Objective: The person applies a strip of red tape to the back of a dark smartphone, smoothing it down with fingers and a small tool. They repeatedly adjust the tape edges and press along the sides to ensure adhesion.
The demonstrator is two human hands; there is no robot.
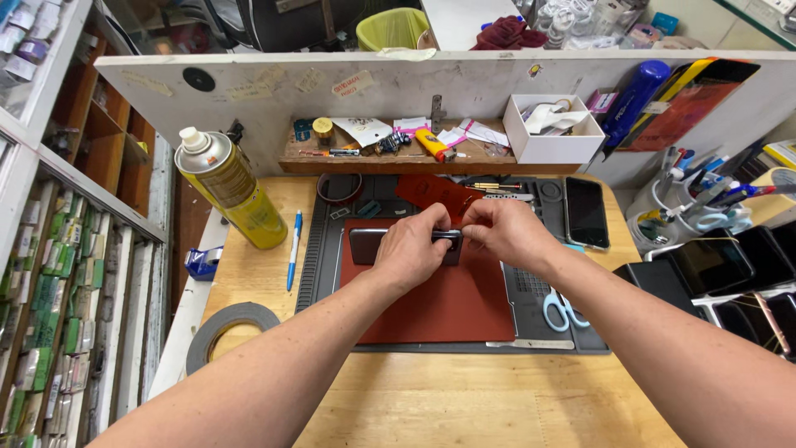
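Note:
A dark phone (365,245) lies on a red mat (439,307) over a grey work mat (319,257) on the wooden bench. My left hand (412,249) covers the phone's right half, its fingers curled over the top edge. My right hand (504,232) meets it from the right, fingertips pinched at the phone's right end near the camera corner. Whether a small part sits between the fingers is hidden.
A yellow spray can (228,189) stands at the left, with a blue pen (293,249) and a grey tape roll (228,328) nearby. Another black phone (586,213) lies at the right, with scissors (562,311) below it, a white box (551,129) on the shelf and several screens (721,265) at far right.

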